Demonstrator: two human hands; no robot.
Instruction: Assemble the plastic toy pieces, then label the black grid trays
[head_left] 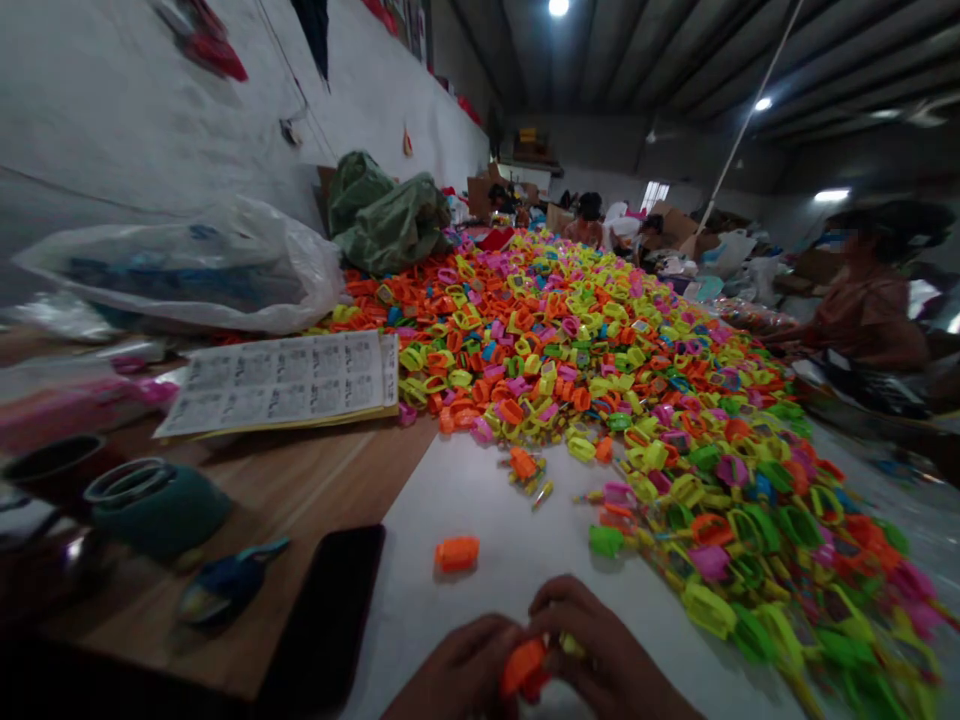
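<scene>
Both hands meet at the bottom centre over a white sheet point(420, 490). Between them is a small orange plastic toy piece point(525, 668). My left hand point(472, 665) closes on its left side, and my right hand point(592, 650) curls round its right side. A bit of yellow point(573, 645) shows among the right fingers, too small to name. Another orange toy piece point(457, 553) lies apart on the sheet, above my left hand. A green piece point(606, 541) lies at the edge of the heap, above my right hand.
A large heap of bright plastic pieces point(555, 330) runs back and down the right side. At left are a black phone point(330, 610), a blue-handled tool point(232, 585), a teal jar point(157, 505) and printed sheets point(285, 385). A person point(862, 290) sits at right.
</scene>
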